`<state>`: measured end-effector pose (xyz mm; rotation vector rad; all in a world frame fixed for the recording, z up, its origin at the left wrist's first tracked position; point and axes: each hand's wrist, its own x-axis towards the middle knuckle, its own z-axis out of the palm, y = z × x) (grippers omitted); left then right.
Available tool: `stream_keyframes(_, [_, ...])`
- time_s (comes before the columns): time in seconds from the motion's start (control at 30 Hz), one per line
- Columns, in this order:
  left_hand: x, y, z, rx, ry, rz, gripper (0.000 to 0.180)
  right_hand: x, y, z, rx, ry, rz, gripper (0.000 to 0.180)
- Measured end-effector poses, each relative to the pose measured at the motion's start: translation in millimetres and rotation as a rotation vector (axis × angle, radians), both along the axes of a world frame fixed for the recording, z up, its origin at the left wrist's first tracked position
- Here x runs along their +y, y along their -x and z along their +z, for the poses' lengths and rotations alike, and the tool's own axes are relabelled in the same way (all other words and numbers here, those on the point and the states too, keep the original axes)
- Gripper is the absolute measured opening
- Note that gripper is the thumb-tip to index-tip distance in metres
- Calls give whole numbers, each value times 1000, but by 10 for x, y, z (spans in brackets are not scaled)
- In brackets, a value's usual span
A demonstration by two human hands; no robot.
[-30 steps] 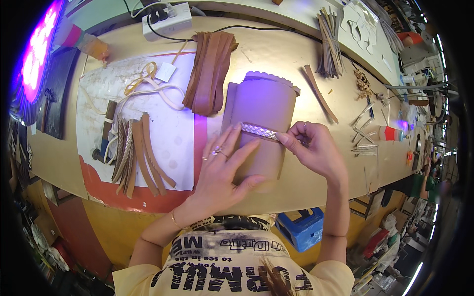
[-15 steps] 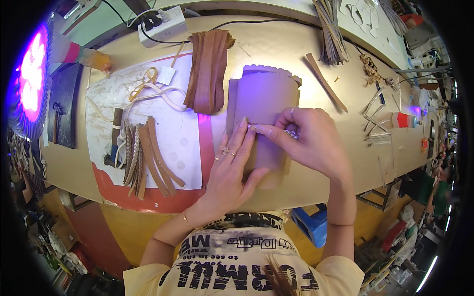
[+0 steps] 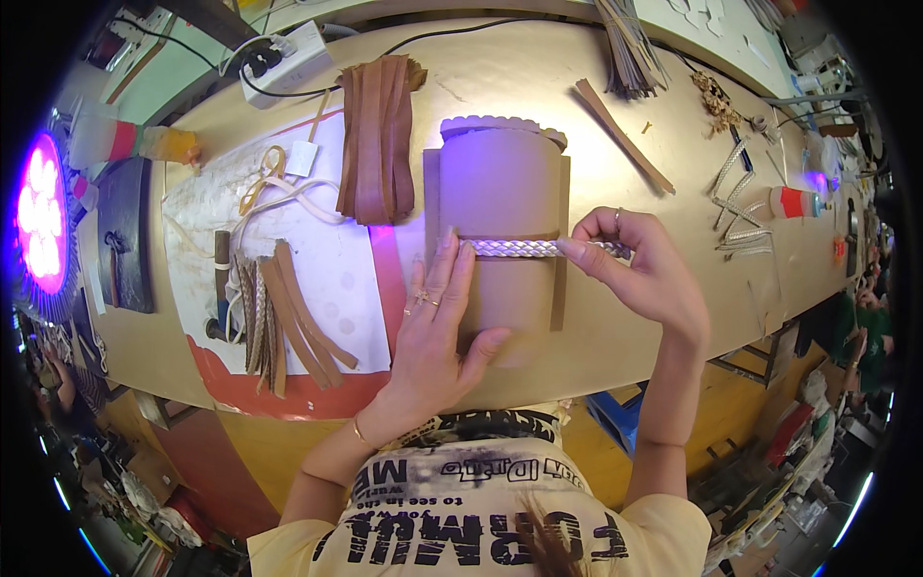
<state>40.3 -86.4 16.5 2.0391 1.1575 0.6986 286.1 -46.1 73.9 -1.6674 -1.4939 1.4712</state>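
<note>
A brown curved form (image 3: 500,188) with a scalloped far edge stands on the table in front of me. Across its middle runs a silvery braided strip (image 3: 514,248), drawn straight from side to side. My left hand (image 3: 428,332) lies with fingers stretched along the form's left side, its fingertips pressing the strip's left end. At the right, my right hand (image 3: 639,269) pinches the strip between thumb and fingers, and a short tail of braid shows past the pinch. Flat brown pieces stick out from under the form on both sides.
A stack of brown leather strips (image 3: 377,144) lies left of the form. Further left, cut strips and braids (image 3: 298,313) rest on white paper (image 3: 327,317). On the right are a loose brown strip (image 3: 623,135), silvery braids (image 3: 735,207) and a red-and-white bottle (image 3: 793,202). A power strip (image 3: 288,62) sits far left.
My right hand has moved right, away from my left fingertips, and the braided strip now spans the form. The left hand stays on the left end. The whole view has shifted slightly.
</note>
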Motion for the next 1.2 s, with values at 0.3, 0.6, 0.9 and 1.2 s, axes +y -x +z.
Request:
stream_keyframes(0.3, [18,-1,29,27,-9,-21,81,-25,-26,-197,130,60,-57,29])
stream_keyframes(0.6, [17,9,25,17,-5,-6,78,-24,-29,-437,157,84,-49,31])
stream_keyframes(0.9, [21,30,208,69,-160,60,78,-166,116,-411,125,34,-229,36])
stream_keyframes(1.2, [-15,-128,213,150,-64,-76,82,-100,190,-327,122,-37,-149,27])
